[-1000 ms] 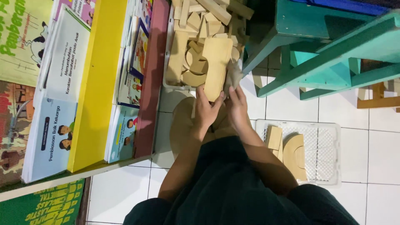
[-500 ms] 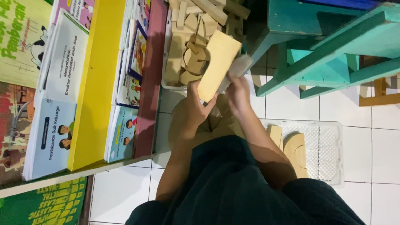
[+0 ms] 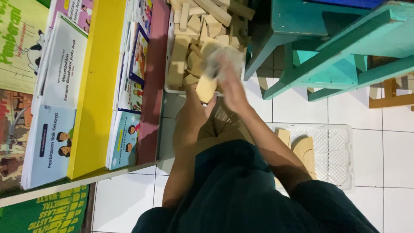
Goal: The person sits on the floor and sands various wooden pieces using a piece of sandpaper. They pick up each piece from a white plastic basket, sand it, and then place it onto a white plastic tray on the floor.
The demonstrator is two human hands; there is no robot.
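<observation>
Wooden block (image 3: 206, 88), pale, flat: grasped by left hand (image 3: 196, 101) at near edge of white crate (image 3: 169, 64) heaped with blocks. Right hand (image 3: 230, 82) blurred beside it; grip cannot be told.

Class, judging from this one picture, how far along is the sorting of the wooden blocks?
Done: two blocks lie in the white tray. In hand: the left hand holds a wooden block; the right hand is blurred. Left: the white basket is piled full.
</observation>
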